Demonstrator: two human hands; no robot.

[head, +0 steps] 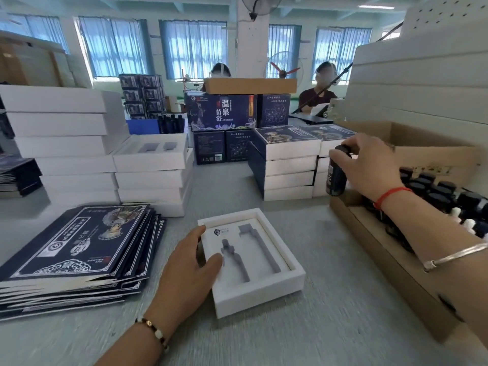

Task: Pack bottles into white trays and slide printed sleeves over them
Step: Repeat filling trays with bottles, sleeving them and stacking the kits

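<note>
Lifting one dark bottle (336,173) by its cap end, the right hand (369,167) has its fingers curled round it above the near end of the cardboard box (396,273), well apart from the tray it is meant for.

Item: white tray (264,291), one, on the grey table (317,334) in front of the person. Both shaped recesses are unfilled; a small printed mark sits at its far left corner.

Item: left hand (190,268), fingers relaxed and flat, resting on the tray's left edge (steadying it, by the look of it), holding nothing.

Item: dark bottles (433,188), many, upright in rows in the cardboard box.

Item: printed sleeves (79,254), flat, fanned in a pile left of the tray; none is on this tray yet.

Item: stacks of white trays (153,167) at the far left, unfilled on top.

Item: sleeved boxes (287,165), stacked behind the tray: finished units, probably.

Status: several units appear done; this one has barely begun. Remaining: bottle into recess, second recess filled, sleeve slid over.
</note>
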